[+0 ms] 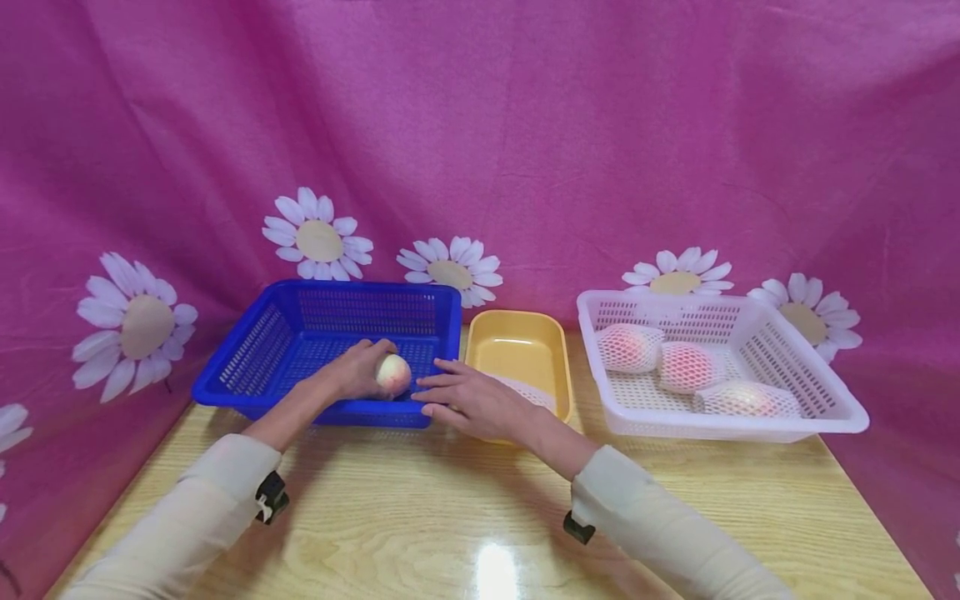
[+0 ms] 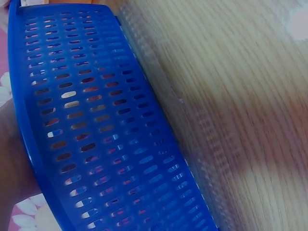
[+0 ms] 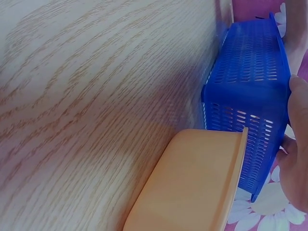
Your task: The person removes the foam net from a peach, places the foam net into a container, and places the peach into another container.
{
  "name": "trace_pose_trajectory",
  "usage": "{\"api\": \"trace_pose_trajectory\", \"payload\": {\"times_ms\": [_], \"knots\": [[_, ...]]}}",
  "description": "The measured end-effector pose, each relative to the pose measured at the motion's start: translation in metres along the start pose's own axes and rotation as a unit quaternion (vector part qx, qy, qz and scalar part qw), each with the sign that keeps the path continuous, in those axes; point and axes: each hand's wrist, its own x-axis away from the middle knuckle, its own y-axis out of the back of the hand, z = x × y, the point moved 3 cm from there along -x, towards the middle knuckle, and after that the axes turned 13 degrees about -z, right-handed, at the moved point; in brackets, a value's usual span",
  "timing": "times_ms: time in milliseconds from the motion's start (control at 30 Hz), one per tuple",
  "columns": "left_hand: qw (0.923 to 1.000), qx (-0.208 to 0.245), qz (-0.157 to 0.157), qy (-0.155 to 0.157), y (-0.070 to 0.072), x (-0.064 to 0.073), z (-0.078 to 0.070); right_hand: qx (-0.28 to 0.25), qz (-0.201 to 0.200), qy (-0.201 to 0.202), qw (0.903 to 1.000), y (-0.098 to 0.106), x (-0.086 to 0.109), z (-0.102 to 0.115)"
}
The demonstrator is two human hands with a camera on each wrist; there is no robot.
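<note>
In the head view my left hand [image 1: 358, 369] reaches over the front of the blue basket [image 1: 262, 406] and grips a pale pink and cream peach [image 1: 393, 375]. My right hand [image 1: 474, 398] is above the yellow tray [image 1: 551, 333], its fingers stretched left, spread at the blue basket's right rim and holding nothing. A white foam net [image 1: 531, 390] lies in the tray, partly hidden by this hand. The left wrist view mostly shows the basket's slotted wall [image 2: 41, 154], with the peach hidden behind it. In the right wrist view, fingers [image 3: 298, 103] overlap the basket's rim.
On the right a white basket [image 1: 720, 427] holds three peaches [image 1: 688, 367] in foam nets. All the containers stand along the back of a wooden table [image 1: 405, 517], against a pink curtain [image 1: 525, 150] with daisies.
</note>
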Motion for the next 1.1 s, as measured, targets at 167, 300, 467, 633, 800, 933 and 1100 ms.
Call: {"api": "trace_pose_trajectory", "payload": {"times_ms": [167,300,467,633,800,933,1100], "knots": [[0.9999,-0.001,0.011,0.007,0.004,0.0,0.0,0.005,0.009,-0.004,0.9999,0.001,-0.001,0.0],[0.9997,0.001,0.019,0.017,0.005,0.001,0.0,0.0,0.008,0.001,1.0,0.002,-0.002,0.001],[0.9994,0.0,0.03,0.019,0.006,0.001,-0.001,-0.006,0.001,0.007,1.0,0.002,-0.001,0.002],[0.9989,0.0,0.043,0.019,0.009,0.002,-0.003,-0.004,0.002,0.005,1.0,0.003,-0.001,0.002],[0.9987,-0.002,0.049,0.016,0.011,0.003,-0.003,0.001,0.006,0.004,1.0,0.003,-0.002,0.002],[0.9989,-0.005,0.046,-0.005,0.012,0.002,-0.003,-0.001,0.012,-0.005,0.9999,0.003,-0.002,0.002],[0.9986,-0.005,0.047,-0.022,0.013,0.003,-0.002,-0.008,0.013,-0.007,0.9999,0.002,-0.001,0.002]]}}
